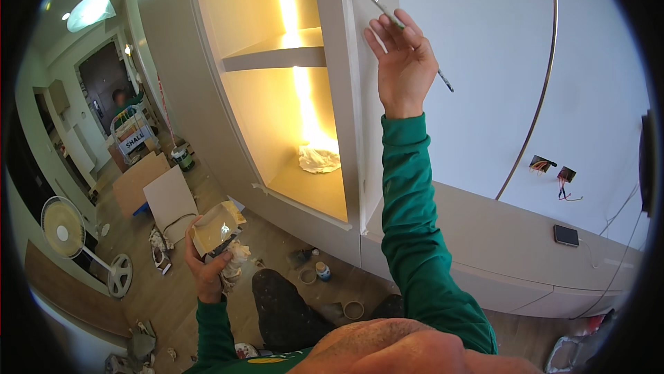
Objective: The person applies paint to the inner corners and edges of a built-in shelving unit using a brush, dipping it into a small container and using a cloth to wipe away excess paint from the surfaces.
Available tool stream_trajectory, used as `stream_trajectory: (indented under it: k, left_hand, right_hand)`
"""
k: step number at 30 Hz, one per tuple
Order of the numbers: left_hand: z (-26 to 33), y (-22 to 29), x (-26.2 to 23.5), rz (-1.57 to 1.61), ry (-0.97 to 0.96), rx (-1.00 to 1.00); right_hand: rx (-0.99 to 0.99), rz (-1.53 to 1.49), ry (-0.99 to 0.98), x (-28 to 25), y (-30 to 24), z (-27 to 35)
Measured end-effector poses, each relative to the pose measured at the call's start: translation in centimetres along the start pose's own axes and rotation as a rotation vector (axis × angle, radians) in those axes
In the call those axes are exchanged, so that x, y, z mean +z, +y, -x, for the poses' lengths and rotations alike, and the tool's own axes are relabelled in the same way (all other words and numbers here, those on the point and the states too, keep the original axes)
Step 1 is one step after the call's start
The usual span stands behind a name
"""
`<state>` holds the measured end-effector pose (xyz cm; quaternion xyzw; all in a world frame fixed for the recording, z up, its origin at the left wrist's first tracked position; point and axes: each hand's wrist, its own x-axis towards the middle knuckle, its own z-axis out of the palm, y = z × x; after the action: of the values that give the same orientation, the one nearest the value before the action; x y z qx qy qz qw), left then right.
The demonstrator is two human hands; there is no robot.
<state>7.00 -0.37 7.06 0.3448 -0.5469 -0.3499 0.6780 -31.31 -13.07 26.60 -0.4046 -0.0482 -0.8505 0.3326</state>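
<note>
My right hand (402, 73) is raised beside the cabinet's upright edge (337, 90), its fingers closed on a thin paintbrush (445, 80). The brush slants up and left, one end close to that edge; whether it touches I cannot tell. Low on the left, my left hand (205, 271) grips an open, cut-down container (218, 227) with pale paint or filler inside. A crumpled, stained rag (235, 262) is bunched against the container in the same hand. Inside the lit cabinet, another crumpled whitish cloth or paper (319, 159) lies on the bottom board below a shelf (277, 59).
A low ledge (484, 235) runs right, with a phone-like dark device (566, 235) on it. Wires hang from wall boxes (566, 175). A small bottle (322, 270) and tape rings stand by my knees. Farther left are a fan (63, 229), boards (169, 197) and another person (124, 105).
</note>
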Motion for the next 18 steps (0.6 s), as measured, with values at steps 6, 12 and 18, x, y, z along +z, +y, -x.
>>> stream_trajectory:
  k: [6,12,18]
  left_hand:
    - [0.0,0.1,0.1,-0.012,0.015,-0.011]
    - [0.1,0.0,-0.2,0.003,0.006,-0.017]
    - [0.1,0.2,0.1,0.001,0.011,-0.009]
  right_hand:
    - [-0.019,0.015,-0.04,1.5,0.3,-1.1]
    - [-0.01,0.047,-0.032,1.6,0.4,-1.1]
    - [0.001,0.045,-0.026,1.4,0.4,-1.0]
